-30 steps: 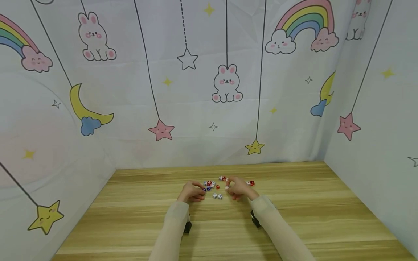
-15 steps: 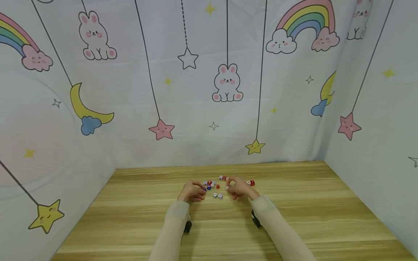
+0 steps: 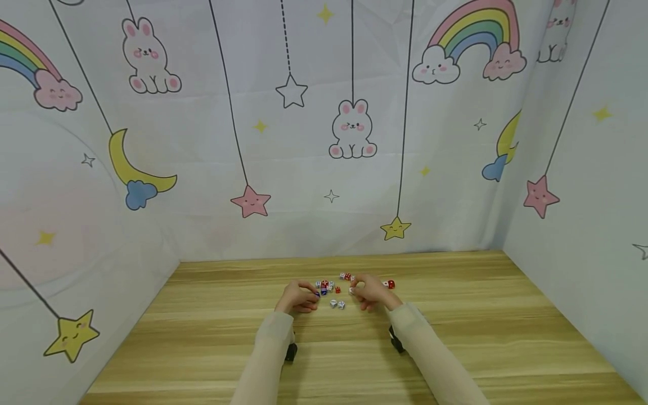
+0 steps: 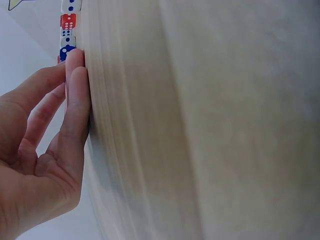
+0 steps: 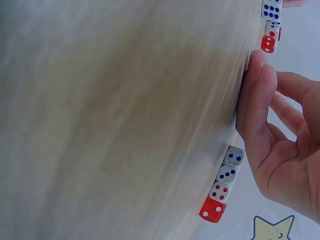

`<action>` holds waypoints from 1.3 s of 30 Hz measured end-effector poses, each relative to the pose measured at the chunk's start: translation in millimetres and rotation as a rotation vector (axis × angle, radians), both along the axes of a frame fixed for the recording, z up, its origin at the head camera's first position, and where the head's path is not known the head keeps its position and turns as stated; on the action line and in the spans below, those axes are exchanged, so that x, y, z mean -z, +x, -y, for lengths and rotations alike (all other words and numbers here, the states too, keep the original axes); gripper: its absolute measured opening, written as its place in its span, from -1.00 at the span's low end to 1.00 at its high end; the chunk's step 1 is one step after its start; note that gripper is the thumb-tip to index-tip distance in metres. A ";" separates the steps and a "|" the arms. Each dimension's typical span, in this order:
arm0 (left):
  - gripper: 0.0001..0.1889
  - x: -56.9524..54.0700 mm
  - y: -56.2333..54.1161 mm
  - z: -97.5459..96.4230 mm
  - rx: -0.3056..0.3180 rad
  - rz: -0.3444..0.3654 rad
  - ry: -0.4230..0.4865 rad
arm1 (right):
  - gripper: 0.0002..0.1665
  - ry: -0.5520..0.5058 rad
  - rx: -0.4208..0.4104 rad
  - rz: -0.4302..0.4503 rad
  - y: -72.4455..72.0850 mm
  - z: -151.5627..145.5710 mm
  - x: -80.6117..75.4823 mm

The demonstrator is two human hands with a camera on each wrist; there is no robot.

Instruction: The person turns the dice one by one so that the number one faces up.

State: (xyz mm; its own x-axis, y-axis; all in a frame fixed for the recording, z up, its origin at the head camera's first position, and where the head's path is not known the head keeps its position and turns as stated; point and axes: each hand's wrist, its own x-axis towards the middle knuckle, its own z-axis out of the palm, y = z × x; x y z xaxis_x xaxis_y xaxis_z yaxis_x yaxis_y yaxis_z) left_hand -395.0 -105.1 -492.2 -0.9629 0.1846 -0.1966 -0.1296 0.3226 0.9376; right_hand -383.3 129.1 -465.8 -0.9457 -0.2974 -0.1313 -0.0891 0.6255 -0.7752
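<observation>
My left hand (image 3: 298, 298) rests on the table with its thumb and fingertips at a blue die (image 3: 316, 294), left of a cluster of white, red and blue dice (image 3: 325, 284). That blue die appears pinched; fingers partly cover it in the left wrist view. My right hand (image 3: 370, 292) pinches a small white die (image 3: 351, 291) between thumb and index finger; its fingers hide that die in the right wrist view. Between the hands lie a lone red die (image 3: 337, 289) and, nearer me, two white dice (image 3: 333, 304).
A short row of white and red dice (image 3: 347, 277) sits behind, partly covered by my right hand. Another row, ending in a red die (image 5: 212, 210), lies right of that hand. The wooden table (image 3: 334, 360) meets a patterned cloth backdrop (image 3: 304, 236) at the back and sides.
My right fingertips and the white die have shifted very slightly left. The left hand and the other dice look unchanged.
</observation>
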 end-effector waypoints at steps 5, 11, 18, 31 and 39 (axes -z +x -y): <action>-0.82 2.1 -1.8 -0.2 -0.001 0.004 -0.001 | -0.78 -0.003 -0.005 0.000 1.1 0.0 -0.9; -0.76 -21.8 21.8 -6.6 -0.033 0.018 -0.017 | -0.85 0.009 -0.008 -0.014 1.4 0.6 0.4; -0.74 -24.2 23.6 -7.9 -0.033 0.021 -0.023 | -0.82 0.017 -0.029 -0.016 3.0 -9.7 -8.7; -0.77 -22.2 21.2 -7.0 -0.050 0.017 -0.035 | -0.79 -0.001 0.037 -0.025 3.3 -70.4 -22.6; -0.77 -25.0 23.7 -8.7 -0.063 0.013 -0.051 | -0.85 0.051 0.050 -0.018 9.2 -88.8 -15.4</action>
